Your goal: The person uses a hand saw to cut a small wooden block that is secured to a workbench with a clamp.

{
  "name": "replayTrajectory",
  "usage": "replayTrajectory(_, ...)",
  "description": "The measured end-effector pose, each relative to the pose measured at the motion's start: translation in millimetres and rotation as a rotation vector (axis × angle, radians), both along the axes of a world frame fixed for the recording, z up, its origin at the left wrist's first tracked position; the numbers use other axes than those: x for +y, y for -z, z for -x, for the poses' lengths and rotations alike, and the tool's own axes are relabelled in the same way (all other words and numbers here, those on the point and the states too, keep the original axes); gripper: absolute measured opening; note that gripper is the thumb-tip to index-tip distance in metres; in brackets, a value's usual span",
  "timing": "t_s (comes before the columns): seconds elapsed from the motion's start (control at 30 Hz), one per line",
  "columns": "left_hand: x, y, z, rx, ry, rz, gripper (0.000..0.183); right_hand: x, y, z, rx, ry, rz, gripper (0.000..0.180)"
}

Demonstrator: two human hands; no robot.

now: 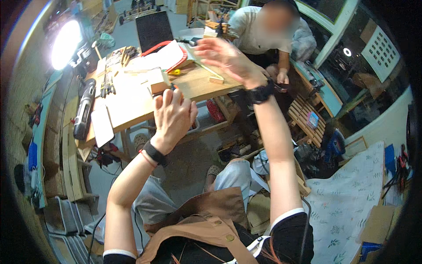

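My left hand (174, 117) is bent at the knuckles over the front edge of the wooden workbench (194, 90), close to a small wooden block (160, 86). Its fingertips are hidden, so whether it holds something does not show. My right hand (227, 61) is raised, slightly blurred, its fingers spread and no object visible in it. Beyond it lie a red-framed tool (156, 48) and white paper (169, 56). A yellow tape measure (175, 72) sits near the paper, and a thin strip with a small wood block (216, 80) lies by the bench's right end.
A phone (103, 127) and a black-grey cylindrical device (85, 109) rest at the bench's left end, below a bright lamp (67, 44). A person (270, 29) sits beyond the right end. A slatted wooden stool (305, 120) stands at right; a bin with red items (215, 110) is under the bench.
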State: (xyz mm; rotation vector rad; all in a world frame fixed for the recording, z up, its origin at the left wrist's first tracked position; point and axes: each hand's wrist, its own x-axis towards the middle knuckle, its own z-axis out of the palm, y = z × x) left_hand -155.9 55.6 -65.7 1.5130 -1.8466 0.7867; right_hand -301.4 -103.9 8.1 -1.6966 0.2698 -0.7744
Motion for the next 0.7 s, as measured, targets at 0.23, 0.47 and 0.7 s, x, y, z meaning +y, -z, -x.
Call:
replayTrajectory(0.23,19.2,24.0,-27.3,0.173,-0.043,0.081,0.04,-22.1,60.3,39.7,0.425,0.466,0.061,0.022)
replayTrajectory(0.47,37.3,14.8,-41.3,0.654,-0.073,-0.288,0.048,-48.7,109.5,14.8,0.429,0.836,0.487,0.022)
replayTrajectory(0.7,31.2,-1.5,-66.9,0.94,0.182,-0.859,0.05,-0.1,89.7,-32.2,0.335,0.717,0.767,0.018)
